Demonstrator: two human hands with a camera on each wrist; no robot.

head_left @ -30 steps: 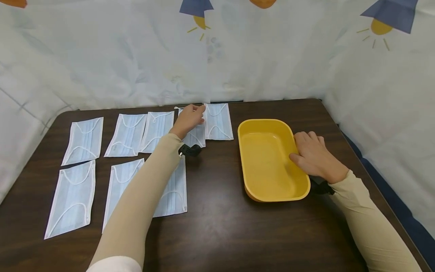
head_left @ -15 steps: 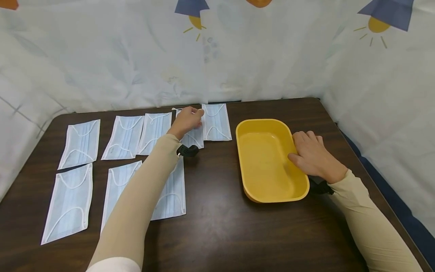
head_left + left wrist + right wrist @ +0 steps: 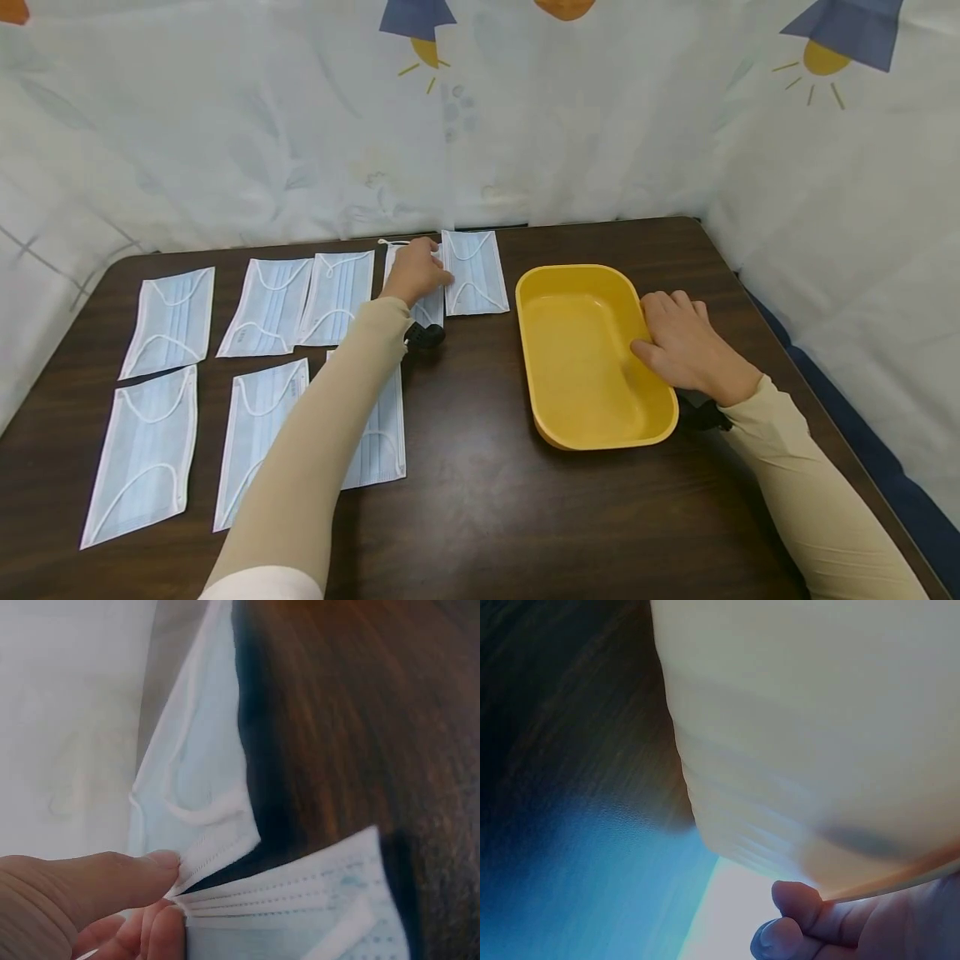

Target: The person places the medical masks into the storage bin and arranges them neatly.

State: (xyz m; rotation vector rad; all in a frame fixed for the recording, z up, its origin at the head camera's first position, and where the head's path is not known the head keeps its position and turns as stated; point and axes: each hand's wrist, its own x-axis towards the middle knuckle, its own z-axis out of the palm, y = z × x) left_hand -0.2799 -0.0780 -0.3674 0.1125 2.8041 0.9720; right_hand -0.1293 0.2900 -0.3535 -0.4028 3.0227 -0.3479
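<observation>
My left hand (image 3: pixel 415 272) is at the back row of pale blue pleated face masks, over the second from the right. In the left wrist view its thumb and fingertips pinch an edge of that face mask (image 3: pixel 270 941), which is drawn together there. The rightmost mask (image 3: pixel 476 271) lies flat just beyond the fingertips, its white ear loops showing. My right hand (image 3: pixel 686 343) grips the right rim of an empty yellow tub (image 3: pixel 592 358), thumb inside and fingers outside. The right wrist view shows fingertips (image 3: pixel 799 900) under the rim, beside the tub's ribbed outer wall.
More masks lie flat to the left, among them a far-left back one (image 3: pixel 168 321), a front-left one (image 3: pixel 142 454) and one (image 3: pixel 378 437) partly behind my left forearm. All rest on a dark wooden table (image 3: pixel 480 533). A printed white curtain (image 3: pixel 570 125) hangs behind.
My left hand has dipped and turned slightly over the same mask. The right hand keeps its grip on the tub. The whole scene has shifted slightly left in the head view.
</observation>
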